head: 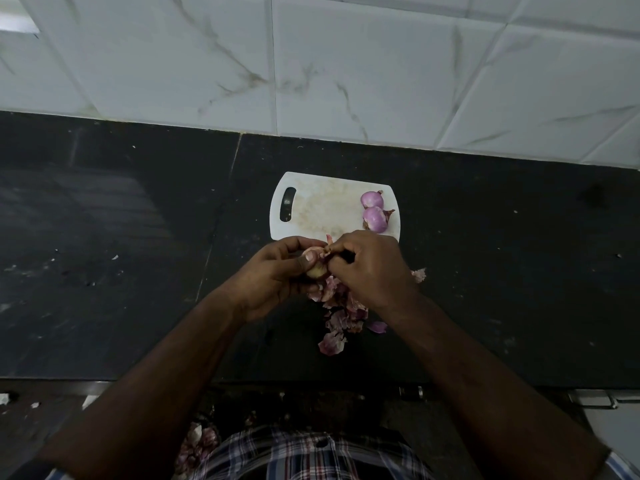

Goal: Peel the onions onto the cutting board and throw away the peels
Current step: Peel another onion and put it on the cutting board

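Note:
My left hand (277, 277) grips a partly peeled onion (316, 266) just in front of the white cutting board (322, 209). My right hand (370, 268) pinches a strip of skin at the onion's top; a dark object shows between its fingers, too hidden to name. Two peeled purple onions (374, 211) lie on the board's right side. A heap of pink peels (341, 315) lies on the black counter under both hands.
The black stone counter (121, 237) runs left and right, backed by a white marble-tile wall (346, 71). More peels (197, 445) lie low down by my checked shirt. A metal handle (595, 400) shows below the counter's front edge at the right.

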The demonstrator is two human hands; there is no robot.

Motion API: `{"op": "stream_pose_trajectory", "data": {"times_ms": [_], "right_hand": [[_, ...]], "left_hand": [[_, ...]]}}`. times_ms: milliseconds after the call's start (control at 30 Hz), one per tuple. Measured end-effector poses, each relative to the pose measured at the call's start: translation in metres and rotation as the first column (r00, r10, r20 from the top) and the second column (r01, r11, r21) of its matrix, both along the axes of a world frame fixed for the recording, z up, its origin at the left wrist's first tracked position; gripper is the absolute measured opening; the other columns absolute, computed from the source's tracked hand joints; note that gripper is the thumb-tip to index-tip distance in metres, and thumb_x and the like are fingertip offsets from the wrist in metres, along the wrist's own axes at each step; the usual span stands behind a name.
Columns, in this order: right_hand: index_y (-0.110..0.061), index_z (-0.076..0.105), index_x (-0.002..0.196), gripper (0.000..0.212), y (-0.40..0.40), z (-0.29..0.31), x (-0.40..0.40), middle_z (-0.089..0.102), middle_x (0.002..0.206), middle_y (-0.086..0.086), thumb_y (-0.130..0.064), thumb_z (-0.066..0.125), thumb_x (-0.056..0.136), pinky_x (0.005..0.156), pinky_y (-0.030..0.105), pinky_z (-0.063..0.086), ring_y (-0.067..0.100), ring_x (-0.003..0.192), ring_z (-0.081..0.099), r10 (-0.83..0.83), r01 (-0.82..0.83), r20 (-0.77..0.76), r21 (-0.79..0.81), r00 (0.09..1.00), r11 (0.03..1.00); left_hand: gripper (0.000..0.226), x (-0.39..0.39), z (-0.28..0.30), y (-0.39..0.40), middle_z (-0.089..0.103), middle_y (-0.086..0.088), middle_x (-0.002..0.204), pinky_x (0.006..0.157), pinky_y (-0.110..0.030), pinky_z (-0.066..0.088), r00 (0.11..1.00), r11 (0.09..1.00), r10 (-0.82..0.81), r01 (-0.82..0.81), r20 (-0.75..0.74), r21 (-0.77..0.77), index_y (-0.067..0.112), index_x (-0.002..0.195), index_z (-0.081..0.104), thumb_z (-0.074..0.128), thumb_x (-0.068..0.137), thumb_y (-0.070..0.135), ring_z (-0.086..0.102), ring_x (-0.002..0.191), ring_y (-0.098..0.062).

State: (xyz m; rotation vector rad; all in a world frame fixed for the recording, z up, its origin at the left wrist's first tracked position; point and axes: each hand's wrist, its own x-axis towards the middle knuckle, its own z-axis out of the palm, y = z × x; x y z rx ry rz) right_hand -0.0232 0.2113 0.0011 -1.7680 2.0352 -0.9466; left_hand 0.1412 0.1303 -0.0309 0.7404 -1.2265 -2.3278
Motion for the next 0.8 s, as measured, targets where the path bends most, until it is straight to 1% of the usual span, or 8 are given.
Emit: {"op": "stream_pose_trajectory", "data": {"times_ms": [100,167,267,400,533,567,667,800], "right_hand": [[-0.016,0.078,0.098,0.019,0.0,-0.003,-0.008,0.074,0.088,-0.005,-0.011,0.066,0.085,0.074,0.015,0.05,0.001,0.08,0.064,0.009,-0.01,0.057,0.02,0.998,1.0],[-0.019,0.078,0.102,0.023,0.0,-0.007,-0.013,0.072,0.088,-0.015,-0.009,0.063,0.089,0.075,0.006,0.046,-0.007,0.083,0.065,-0.005,-0.008,0.181,0.069,0.984,0.998],[-0.023,0.077,0.108,0.02,0.002,-0.011,-0.015,0.073,0.096,-0.016,-0.017,0.066,0.092,0.082,0.014,0.051,-0.004,0.092,0.067,-0.015,-0.02,0.309,0.112,0.951,0.994],[-0.023,0.077,0.107,0.019,0.001,-0.014,-0.013,0.074,0.1,-0.01,-0.026,0.072,0.089,0.085,0.023,0.054,0.003,0.095,0.067,-0.005,-0.02,0.291,0.082,0.957,0.996],[-0.02,0.079,0.104,0.018,-0.003,-0.009,-0.01,0.07,0.089,-0.015,-0.022,0.071,0.088,0.075,0.01,0.047,-0.005,0.085,0.064,0.006,-0.012,0.189,0.032,0.982,0.999],[-0.019,0.079,0.103,0.018,-0.003,-0.007,-0.01,0.07,0.086,-0.014,-0.02,0.07,0.087,0.071,0.009,0.046,-0.005,0.081,0.063,0.01,-0.015,0.166,0.026,0.986,1.0],[-0.017,0.08,0.096,0.016,-0.005,-0.003,-0.009,0.074,0.084,-0.007,-0.021,0.071,0.083,0.067,0.017,0.05,0.002,0.078,0.065,0.004,-0.007,0.141,0.022,0.99,1.0],[-0.017,0.08,0.084,0.01,-0.007,-0.006,-0.009,0.07,0.073,-0.009,-0.025,0.077,0.078,0.058,0.013,0.043,0.004,0.072,0.063,-0.035,0.031,0.154,0.025,0.987,0.999]], "left_hand": [[0.034,0.002,0.0,0.0,0.069,-0.013,0.1,0.069,-0.029,0.059,1.0,0.999,-0.022,0.022,0.003,0.031,0.002,0.121,0.062,0.056,0.09,0.015,0.067,0.084,-0.021],[0.032,0.003,-0.002,-0.002,0.07,-0.013,0.104,0.07,-0.029,0.059,1.0,0.998,-0.017,0.016,0.007,0.068,0.006,0.119,0.066,0.056,0.091,0.018,0.068,0.087,-0.022],[0.035,0.003,-0.005,-0.006,0.071,-0.012,0.109,0.073,-0.03,0.056,0.999,0.996,0.017,-0.02,0.032,0.087,0.01,0.122,0.068,0.057,0.091,0.023,0.067,0.092,-0.021],[0.039,0.001,-0.003,-0.007,0.071,-0.01,0.106,0.068,-0.026,0.057,0.999,0.997,0.026,-0.029,0.046,0.07,0.011,0.126,0.065,0.057,0.091,0.024,0.068,0.086,-0.017],[0.032,-0.002,-0.002,-0.006,0.071,-0.008,0.099,0.063,-0.026,0.056,0.996,0.998,0.061,-0.062,0.068,0.009,0.011,0.117,0.063,0.06,0.089,0.025,0.069,0.08,-0.016],[0.031,-0.002,-0.002,-0.006,0.071,-0.007,0.097,0.062,-0.026,0.056,0.995,0.998,0.069,-0.069,0.069,-0.005,0.01,0.116,0.063,0.06,0.089,0.025,0.069,0.079,-0.016],[0.029,-0.004,-0.001,-0.006,0.071,-0.007,0.097,0.061,-0.026,0.056,0.995,0.996,0.086,-0.084,0.06,-0.029,0.01,0.113,0.064,0.06,0.089,0.025,0.069,0.077,-0.016],[0.03,-0.006,0.001,-0.004,0.072,-0.008,0.098,0.061,-0.026,0.056,0.994,0.994,0.088,-0.082,0.071,-0.077,0.008,0.114,0.063,0.06,0.089,0.024,0.07,0.078,-0.016]]}}
